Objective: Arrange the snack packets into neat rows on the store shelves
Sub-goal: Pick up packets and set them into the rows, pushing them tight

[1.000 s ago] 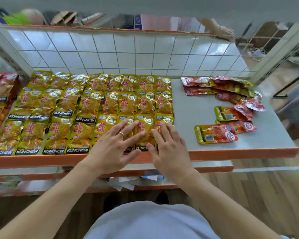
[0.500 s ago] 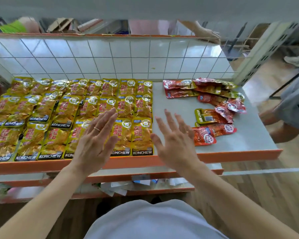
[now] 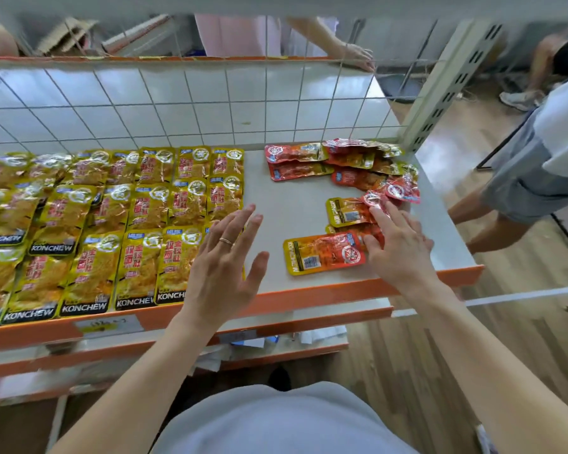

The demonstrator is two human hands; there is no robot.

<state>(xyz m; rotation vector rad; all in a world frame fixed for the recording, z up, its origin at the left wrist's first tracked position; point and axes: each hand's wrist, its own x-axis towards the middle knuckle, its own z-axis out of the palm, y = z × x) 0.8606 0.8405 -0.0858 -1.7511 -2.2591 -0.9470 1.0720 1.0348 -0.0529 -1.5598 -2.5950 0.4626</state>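
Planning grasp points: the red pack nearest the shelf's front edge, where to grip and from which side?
Probably pinch the red pack by its yellow left end, coming from the left over bare shelf. It lies flat and sideways; that end is free, while its right end meets another packet and the right hand.

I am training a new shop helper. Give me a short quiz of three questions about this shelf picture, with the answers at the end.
1. True or false: the yellow packets lie in tidy rows on the left part of the shelf.
2. Which does the right hand touch? A) a yellow packet B) the loose red packets C) a bottle
3. Fill the gap: the left hand, open above the shelf, wears a ____ on one finger.
Key: 1 true; 2 B; 3 ring.
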